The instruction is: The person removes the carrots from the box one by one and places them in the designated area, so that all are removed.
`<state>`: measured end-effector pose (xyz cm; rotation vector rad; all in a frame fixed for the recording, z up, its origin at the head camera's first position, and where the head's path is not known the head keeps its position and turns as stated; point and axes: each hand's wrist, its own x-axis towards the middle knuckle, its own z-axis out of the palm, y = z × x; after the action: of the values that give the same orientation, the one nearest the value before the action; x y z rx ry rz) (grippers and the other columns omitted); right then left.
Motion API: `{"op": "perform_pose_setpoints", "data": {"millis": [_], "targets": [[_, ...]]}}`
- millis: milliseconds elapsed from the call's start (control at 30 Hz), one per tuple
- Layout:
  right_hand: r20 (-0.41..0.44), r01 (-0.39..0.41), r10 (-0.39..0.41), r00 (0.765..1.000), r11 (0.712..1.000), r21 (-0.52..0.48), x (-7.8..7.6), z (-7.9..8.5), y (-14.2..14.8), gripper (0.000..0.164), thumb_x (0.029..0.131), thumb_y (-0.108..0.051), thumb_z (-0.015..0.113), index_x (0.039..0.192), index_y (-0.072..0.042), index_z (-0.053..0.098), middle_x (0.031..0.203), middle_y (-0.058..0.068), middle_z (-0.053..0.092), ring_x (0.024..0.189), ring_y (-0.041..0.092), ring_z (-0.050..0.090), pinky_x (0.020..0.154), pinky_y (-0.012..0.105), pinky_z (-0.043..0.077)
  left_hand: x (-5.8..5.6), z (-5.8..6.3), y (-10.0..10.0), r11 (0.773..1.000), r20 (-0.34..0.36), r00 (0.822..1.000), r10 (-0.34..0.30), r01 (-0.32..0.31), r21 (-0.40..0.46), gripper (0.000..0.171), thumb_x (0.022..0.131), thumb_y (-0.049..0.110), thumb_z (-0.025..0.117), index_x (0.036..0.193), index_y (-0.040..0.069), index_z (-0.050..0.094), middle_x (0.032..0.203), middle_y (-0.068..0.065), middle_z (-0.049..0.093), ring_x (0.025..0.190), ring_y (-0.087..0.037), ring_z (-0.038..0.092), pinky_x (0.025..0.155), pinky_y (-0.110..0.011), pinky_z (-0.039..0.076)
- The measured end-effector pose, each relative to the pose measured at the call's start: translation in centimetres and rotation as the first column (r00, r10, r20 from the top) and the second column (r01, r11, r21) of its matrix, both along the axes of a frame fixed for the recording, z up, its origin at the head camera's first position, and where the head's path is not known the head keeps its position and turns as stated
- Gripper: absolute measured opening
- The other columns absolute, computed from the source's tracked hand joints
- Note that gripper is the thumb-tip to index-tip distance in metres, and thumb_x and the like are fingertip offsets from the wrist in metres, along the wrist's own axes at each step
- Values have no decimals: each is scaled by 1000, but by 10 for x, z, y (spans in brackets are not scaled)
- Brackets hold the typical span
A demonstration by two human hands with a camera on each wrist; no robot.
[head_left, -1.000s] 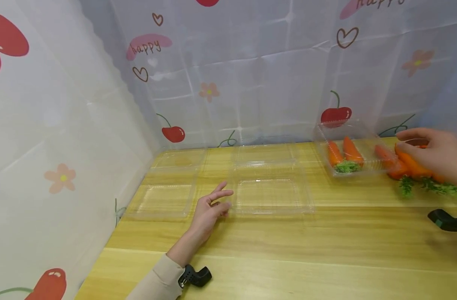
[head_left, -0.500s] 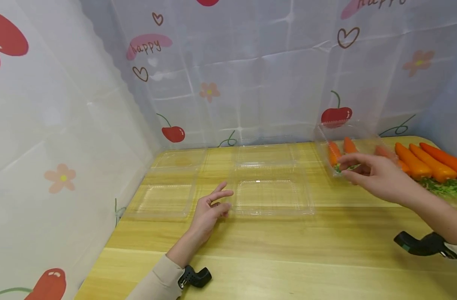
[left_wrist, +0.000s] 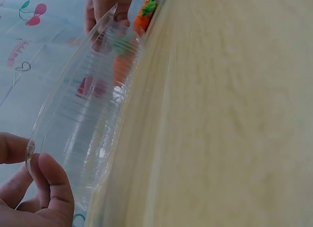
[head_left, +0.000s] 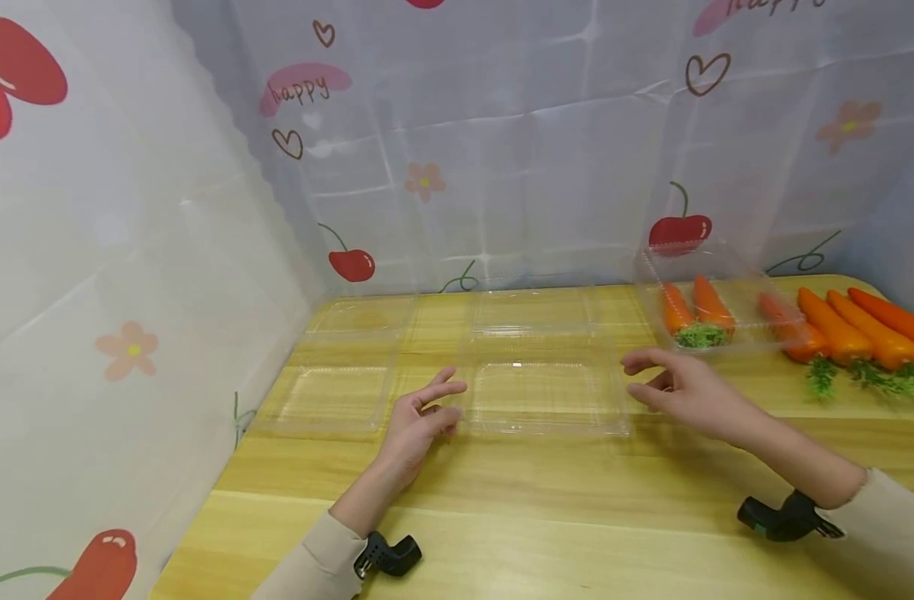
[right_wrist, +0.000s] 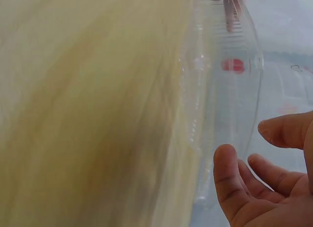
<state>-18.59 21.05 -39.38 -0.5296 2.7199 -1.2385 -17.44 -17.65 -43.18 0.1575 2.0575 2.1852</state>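
Observation:
In the head view, a clear plastic clamshell box (head_left: 535, 392) lies with its lid raised in the middle of the table. My left hand (head_left: 422, 421) is at its left side; the left wrist view shows thumb and finger pinching its rim. By the box's right side is my right hand (head_left: 677, 392), thumb and fingers spread apart with nothing between them. In the right wrist view, the fingers of the right hand (right_wrist: 264, 183) appear just off the rim of the box (right_wrist: 215, 104).
Farther right, a clear box (head_left: 756, 333) stands with two carrots (head_left: 711, 308) showing in or behind it. Several leafy-topped carrots (head_left: 869, 333) lie beside it at the right. Another clear box (head_left: 332, 400) lies at the left. A printed cloth (head_left: 531, 167) hangs behind the wooden table (head_left: 501, 517).
My right hand has moved left from the carrots, passing in front of the right box, to the middle box's right side. The left hand has stayed in place.

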Motion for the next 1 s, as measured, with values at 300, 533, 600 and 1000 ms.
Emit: {"op": "perform_pose_setpoints", "data": {"millis": [300, 533, 600, 1000], "targets": [[180, 33, 21, 984, 956, -292, 2, -9, -15, 58, 103, -13, 63, 151, 8, 37, 123, 28, 60, 87, 17, 70, 74, 31, 61, 2, 2, -2, 1000, 6, 1000, 15, -15, -11, 46, 91, -5, 66, 135, -11, 61, 166, -8, 37, 61, -8, 50, 65, -21, 51], [206, 43, 34, 978, 933, -358, 2, -15, -25, 61, 103, -10, 61, 153, 9, 31, 113, 28, 60, 83, 16, 66, 73, 30, 61, 4, 4, -7, 999, 13, 999, 33, -33, -16, 46, 91, -4, 66, 136, -9, 61, 165, -4, 40, 62, -9, 50, 66, -22, 51], [217, 51, 34, 976, 927, -371, 3, -15, -28, 62, 103, -11, 62, 153, 8, 31, 114, 29, 59, 84, 16, 67, 74, 30, 61, 6, 5, -9, 999, 13, 999, 39, -39, -21, 46, 91, -4, 66, 136, -8, 61, 165, -4, 40, 63, -8, 51, 66, -21, 52], [236, 53, 49, 970, 912, -407, 0, -14, -40, 63, 104, -13, 61, 155, 8, 30, 116, 27, 57, 86, 16, 67, 76, 29, 61, 13, 21, -15, 996, 0, 997, 79, -79, -45, 41, 94, -7, 60, 136, -8, 62, 165, -8, 39, 66, -8, 55, 66, -21, 53]]}}
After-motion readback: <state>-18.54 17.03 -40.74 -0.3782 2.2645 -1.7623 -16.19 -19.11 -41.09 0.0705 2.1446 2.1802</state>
